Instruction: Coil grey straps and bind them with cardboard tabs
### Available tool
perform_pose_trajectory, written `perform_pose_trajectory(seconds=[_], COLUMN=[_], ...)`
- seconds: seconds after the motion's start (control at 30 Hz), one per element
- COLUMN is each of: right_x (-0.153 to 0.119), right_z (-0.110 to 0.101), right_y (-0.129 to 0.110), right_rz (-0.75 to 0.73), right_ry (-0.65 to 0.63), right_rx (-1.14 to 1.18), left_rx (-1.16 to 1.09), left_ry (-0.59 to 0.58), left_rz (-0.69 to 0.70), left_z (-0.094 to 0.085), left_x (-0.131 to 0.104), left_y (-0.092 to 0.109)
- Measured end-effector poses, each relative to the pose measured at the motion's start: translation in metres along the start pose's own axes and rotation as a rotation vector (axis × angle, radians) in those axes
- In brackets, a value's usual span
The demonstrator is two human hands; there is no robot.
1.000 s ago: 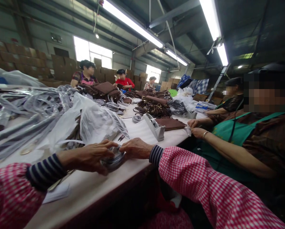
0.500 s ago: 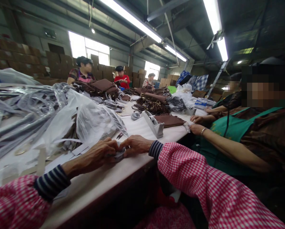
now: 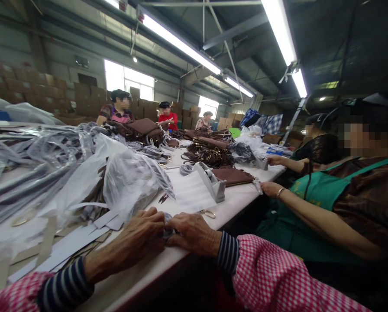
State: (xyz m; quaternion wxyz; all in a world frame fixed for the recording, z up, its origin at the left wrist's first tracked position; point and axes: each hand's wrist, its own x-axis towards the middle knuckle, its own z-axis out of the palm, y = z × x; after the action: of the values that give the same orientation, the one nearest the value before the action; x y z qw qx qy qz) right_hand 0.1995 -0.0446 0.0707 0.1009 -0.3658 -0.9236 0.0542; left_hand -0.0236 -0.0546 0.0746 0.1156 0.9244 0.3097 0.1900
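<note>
My left hand [image 3: 132, 245] and my right hand [image 3: 194, 234] meet at the near edge of the white table [image 3: 242, 197]. Both press together on a small grey wrapped bundle [image 3: 167, 225], which shows only as a sliver between the fingers. Both wrists carry striped cuffs under red checked sleeves. Just behind the hands lie a sheet of white foam wrap [image 3: 190, 193] and a small pair of scissors [image 3: 163, 198].
A grey tape dispenser [image 3: 211, 182] stands behind the foam sheet. Clear plastic bags with straps [image 3: 83, 169] pile up at the left. Brown bags [image 3: 210, 149] are heaped mid-table. A person in a green apron [image 3: 314, 195] works at my right; others sit farther back.
My hands have slid back toward the table's near edge and closed tighter over the bundle, which now is nearly hidden. The view has shifted, and the person at my right has moved one hand away.
</note>
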Motion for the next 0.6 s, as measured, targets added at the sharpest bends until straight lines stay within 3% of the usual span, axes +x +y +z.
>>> perform_pose_trajectory(seconds=[0.1, 0.3, 0.47, 0.53, 0.6], right_x=[0.001, 0.000, 0.005, 0.023, 0.049], right_z=[0.004, 0.009, -0.043, -0.065, -0.073], right_y=[0.002, 0.000, 0.003, -0.005, -0.024], right_rz=[-0.008, 0.081, 0.040, 0.037, -0.039], right_ry=[-0.002, 0.031, -0.138, -0.081, 0.032], right_rx=[-0.013, 0.099, 0.371, 0.420, 0.382], left_rx=[-0.008, 0.177, 0.166, 0.191, 0.205], left_ry=[-0.012, 0.028, 0.091, 0.114, 0.144], left_rz=[0.033, -0.134, -0.168, -0.181, -0.176], left_z=[-0.001, 0.023, 0.032, 0.036, 0.043], left_x=[0.000, 0.001, -0.002, -0.003, -0.003], left_y=[-0.002, -0.004, 0.007, 0.009, 0.008])
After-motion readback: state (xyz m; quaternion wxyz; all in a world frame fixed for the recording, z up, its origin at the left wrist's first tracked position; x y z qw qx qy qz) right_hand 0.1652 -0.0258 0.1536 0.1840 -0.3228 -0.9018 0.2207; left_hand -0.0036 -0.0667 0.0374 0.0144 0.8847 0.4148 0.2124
